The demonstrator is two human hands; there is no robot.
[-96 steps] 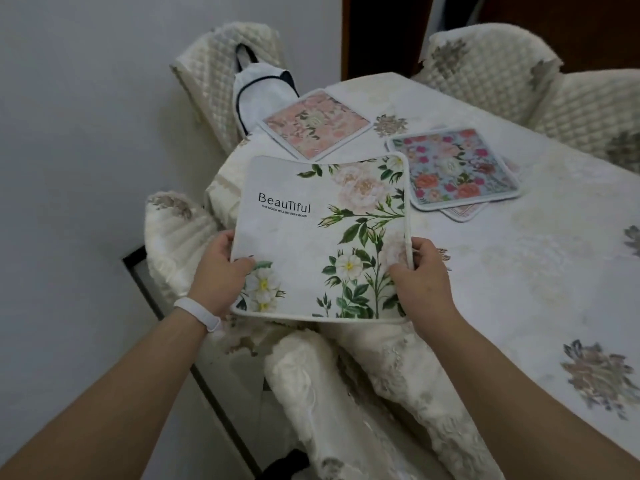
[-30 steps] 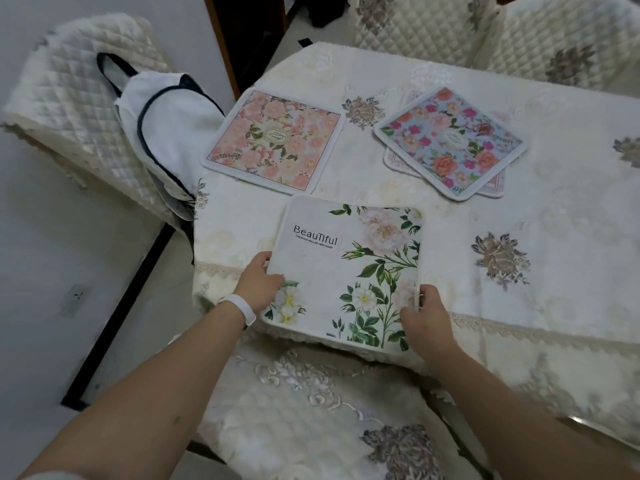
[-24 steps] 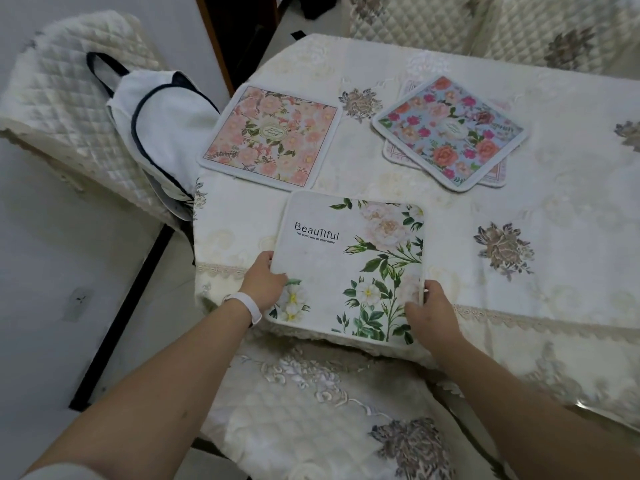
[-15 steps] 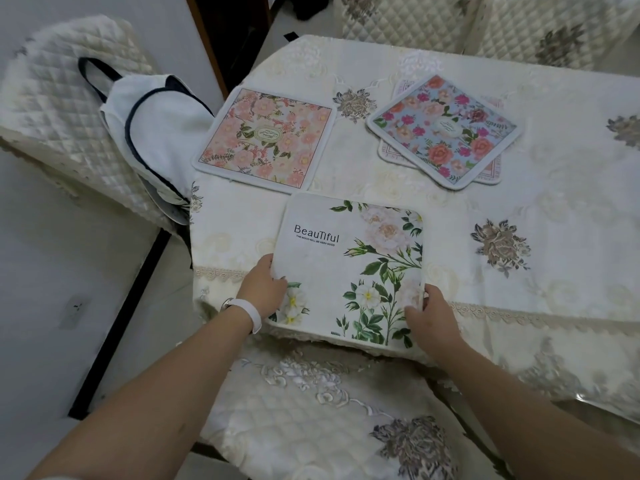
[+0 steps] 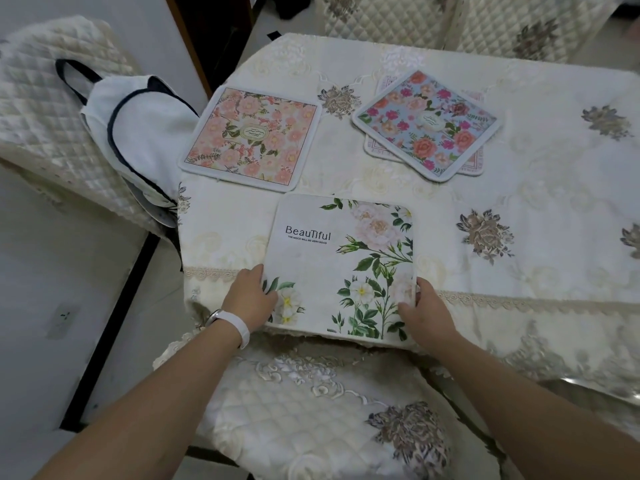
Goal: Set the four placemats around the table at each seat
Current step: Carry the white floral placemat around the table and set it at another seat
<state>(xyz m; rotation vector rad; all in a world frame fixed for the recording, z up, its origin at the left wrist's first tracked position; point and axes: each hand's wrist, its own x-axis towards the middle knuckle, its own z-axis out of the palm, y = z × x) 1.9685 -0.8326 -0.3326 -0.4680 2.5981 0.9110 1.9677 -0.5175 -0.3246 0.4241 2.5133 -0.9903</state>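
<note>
A white placemat (image 5: 332, 258) printed with green leaves and the word "Beautiful" lies at the table's near edge, its front part overhanging. My left hand (image 5: 251, 299) grips its lower left corner and my right hand (image 5: 427, 311) its lower right corner. A pink floral placemat (image 5: 252, 136) lies flat at the table's left end. A blue floral placemat (image 5: 427, 124) rests on top of another pale pink-bordered placemat (image 5: 476, 164), which is mostly hidden, at the table's middle back.
The table (image 5: 519, 220) wears a cream embroidered cloth. Quilted chairs stand around it: one (image 5: 311, 410) below my hands, one (image 5: 45, 109) at the left with a white bag (image 5: 138, 133) on it, two (image 5: 450, 19) at the back.
I carried the white placemat from in front of the chair onto the table's near edge. In the last second it has barely shifted; both hands keep their hold.
</note>
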